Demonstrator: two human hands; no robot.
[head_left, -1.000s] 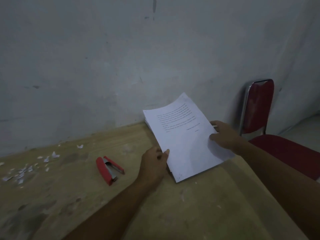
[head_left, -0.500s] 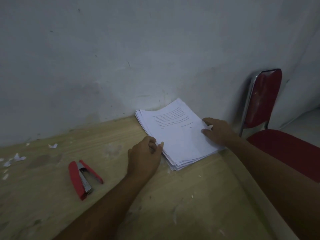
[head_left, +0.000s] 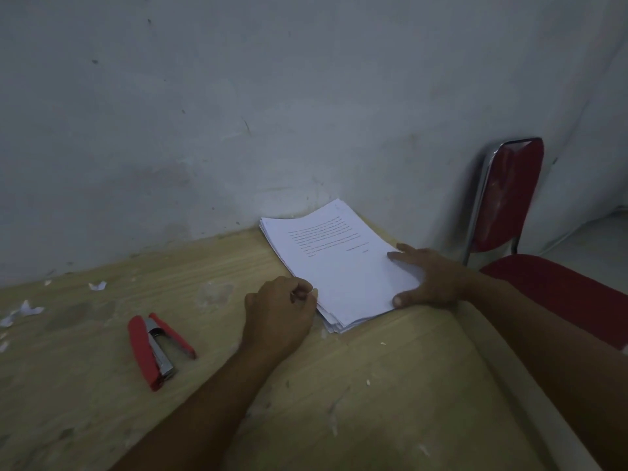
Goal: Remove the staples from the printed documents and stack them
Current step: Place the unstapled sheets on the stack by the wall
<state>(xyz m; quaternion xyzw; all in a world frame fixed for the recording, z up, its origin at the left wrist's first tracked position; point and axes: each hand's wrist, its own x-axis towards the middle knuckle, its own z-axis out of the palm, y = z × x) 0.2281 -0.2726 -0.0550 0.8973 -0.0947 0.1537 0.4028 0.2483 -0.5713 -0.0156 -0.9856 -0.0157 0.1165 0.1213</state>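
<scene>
The wall (head_left: 238,130) is closing off the far side, right behind the paper stack (head_left: 339,266) at the table's (head_left: 390,385) far right. Your left hand (head_left: 278,314), fingers curled, is butting against the stack's left edge, and your right hand (head_left: 428,277) is lying flat on its right side. The red stapler (head_left: 156,348) is lying splayed open near your left hand, with bare wood running between them. Paper scraps (head_left: 30,309) are littering the far left. The red chair (head_left: 506,198) is standing just past the table's right edge.

A worn wooden table (head_left: 373,385) stands against a scuffed grey wall (head_left: 238,113). Small white paper scraps (head_left: 97,285) lie toward its left end (some blurred). A chrome-framed red chair (head_left: 509,195) stands beside the table's right side.
</scene>
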